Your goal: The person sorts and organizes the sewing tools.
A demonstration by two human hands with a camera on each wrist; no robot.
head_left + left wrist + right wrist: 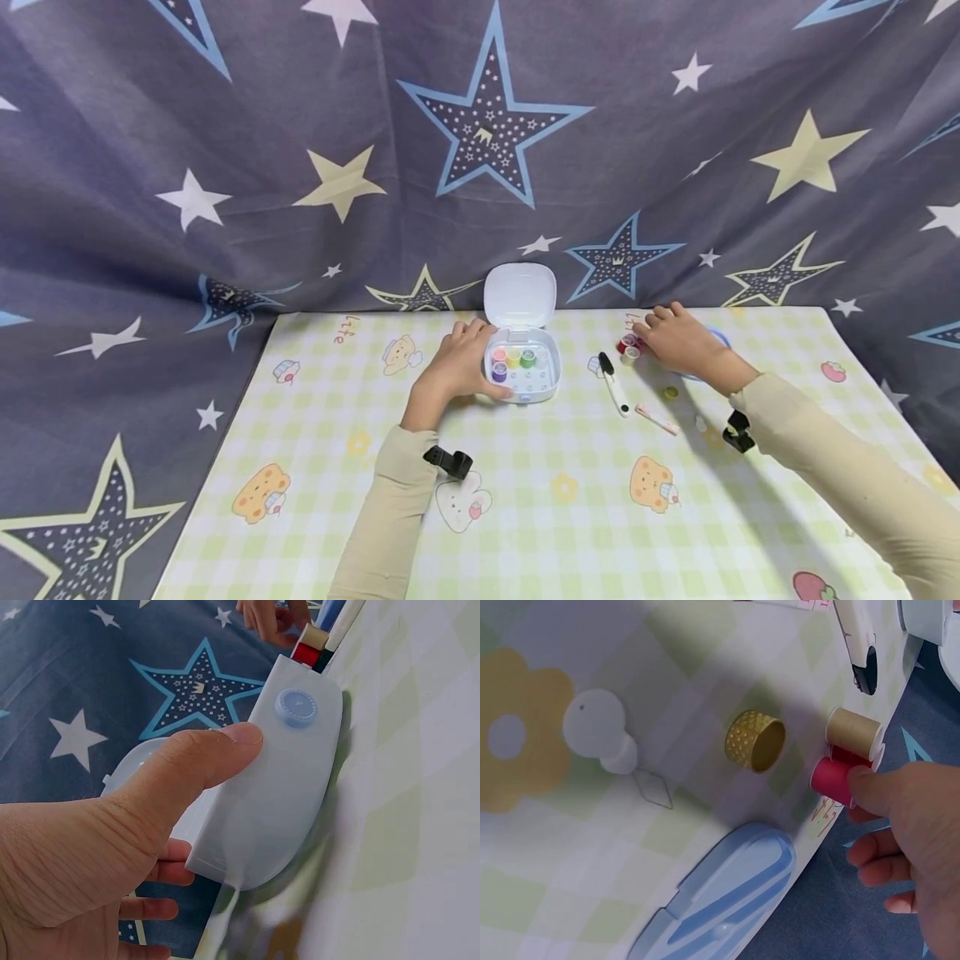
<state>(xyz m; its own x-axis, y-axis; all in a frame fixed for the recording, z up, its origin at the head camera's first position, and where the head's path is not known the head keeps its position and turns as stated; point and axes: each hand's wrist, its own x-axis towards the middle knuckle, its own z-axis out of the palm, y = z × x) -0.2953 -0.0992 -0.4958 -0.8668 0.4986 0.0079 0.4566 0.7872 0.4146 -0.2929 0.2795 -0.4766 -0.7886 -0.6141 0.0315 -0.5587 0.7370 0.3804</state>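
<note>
My left hand (pixel 463 362) holds the side of a small white sewing box (pixel 557 371), its lid (pixel 520 296) raised. In the left wrist view the thumb (pixel 202 754) lies on the box's front wall, near a round blue button (pixel 296 707). Inside the box stand several thread spools, among them a purple spool (pixel 499 372) and a green spool (pixel 528 357). To the right, my right hand (pixel 681 342) pinches a hot-pink thread spool (pixel 830 780) low at the cloth. A beige spool (pixel 855 733) and a partly hidden red spool (pixel 850 756) are right beside it.
Between box and right hand lie a white tool with a black end (pixel 613 385) and a slim pink-and-white item (pixel 656 419). A gold thimble (pixel 755 741), a white needle threader (pixel 600 731) and a blue tray-like piece (pixel 727 900) lie near the right hand. A star-patterned curtain (pixel 465 233) borders the table's back.
</note>
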